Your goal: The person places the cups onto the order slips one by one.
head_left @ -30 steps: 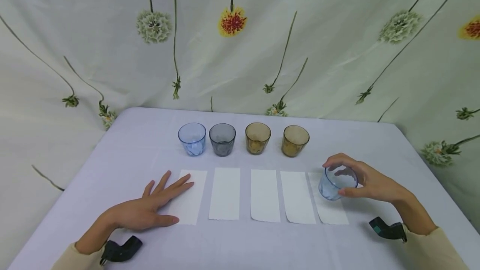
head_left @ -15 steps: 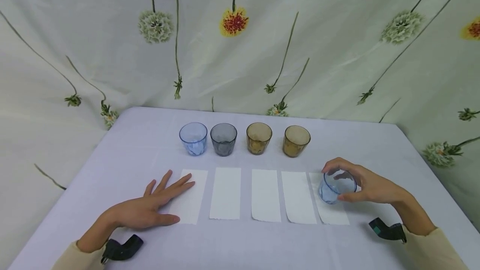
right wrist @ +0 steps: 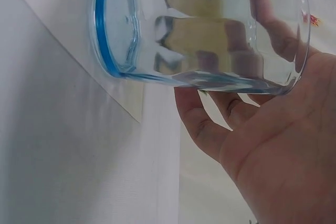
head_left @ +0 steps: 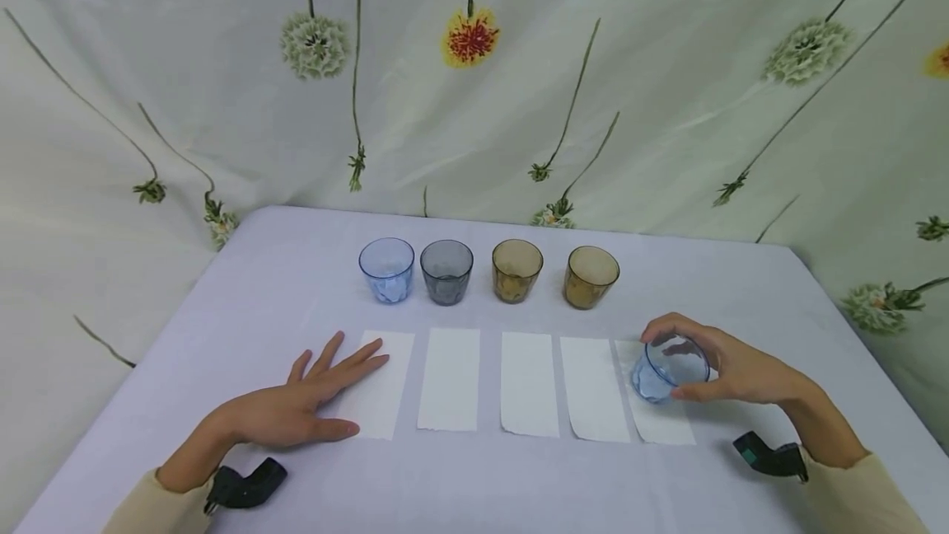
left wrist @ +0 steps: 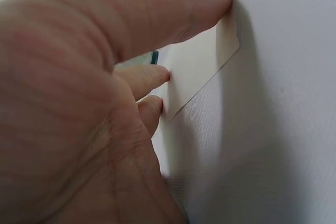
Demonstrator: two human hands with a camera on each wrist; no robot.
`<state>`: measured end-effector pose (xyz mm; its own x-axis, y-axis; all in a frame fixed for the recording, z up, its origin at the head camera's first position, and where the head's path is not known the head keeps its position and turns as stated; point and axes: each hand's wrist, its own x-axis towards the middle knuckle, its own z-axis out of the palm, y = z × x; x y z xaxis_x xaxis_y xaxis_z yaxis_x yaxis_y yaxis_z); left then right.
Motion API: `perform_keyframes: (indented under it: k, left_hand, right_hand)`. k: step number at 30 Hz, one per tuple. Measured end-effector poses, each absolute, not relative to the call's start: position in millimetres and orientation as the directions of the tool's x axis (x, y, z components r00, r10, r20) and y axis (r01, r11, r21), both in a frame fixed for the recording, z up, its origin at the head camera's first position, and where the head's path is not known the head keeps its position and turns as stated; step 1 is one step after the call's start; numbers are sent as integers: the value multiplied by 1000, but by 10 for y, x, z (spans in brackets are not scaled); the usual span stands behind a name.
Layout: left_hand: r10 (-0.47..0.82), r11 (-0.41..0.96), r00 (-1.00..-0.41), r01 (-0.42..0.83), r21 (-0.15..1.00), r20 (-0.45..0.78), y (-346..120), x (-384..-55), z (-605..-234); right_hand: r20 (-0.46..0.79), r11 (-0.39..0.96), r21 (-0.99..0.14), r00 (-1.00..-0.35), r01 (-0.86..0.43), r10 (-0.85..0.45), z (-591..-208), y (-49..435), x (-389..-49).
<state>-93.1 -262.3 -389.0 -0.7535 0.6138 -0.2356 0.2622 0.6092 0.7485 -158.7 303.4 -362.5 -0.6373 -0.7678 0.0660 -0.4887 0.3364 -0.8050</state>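
The person's right hand (head_left: 734, 367) grasps a light-blue faceted glass tumbler (head_left: 652, 379) between thumb and fingers, on or just above the rightmost white rectangular paper strip (head_left: 664, 427). The left hand (head_left: 292, 412), fingers spread and gripping nothing, rests on the leftmost white rectangular paper strip (head_left: 384, 398).

Cream sleeves (head_left: 863, 501), bent black left wrist camera (head_left: 246, 486), matching right wrist camera (head_left: 774, 459) with teal patch (head_left: 745, 452)
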Motion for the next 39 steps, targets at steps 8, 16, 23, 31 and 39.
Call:
perform_keyframes:
  k: [8,16,23,31,39]
  left_hand:
    - [598,634,-760,252,731,-256,-2592,-942,-3906]
    - [591,640,-764,247,728,-260,-2602,-940,-3900]
    - [587,641,-763,237,730,-269,-2617,-933,-3889]
    - [583,641,-765,225,734,-275,-2639,-911,-3861]
    - [587,647,-763,239,723,-273,-2620,-929,-3865]
  right_hand:
    - [69,342,-799,-640,-495,-765,-3615,3052,-1570]
    - [44,396,-792,-690,-465,-723,-3619,3057,-1564]
    - [90,360,-784,-667,-505,-739,-3574,3093,-1610]
    - [144,322,-759,-629,-566,-764,-3368,3095,-1786]
    - [80,462,-696,-698,-550,-711,-3157,3002,-2049]
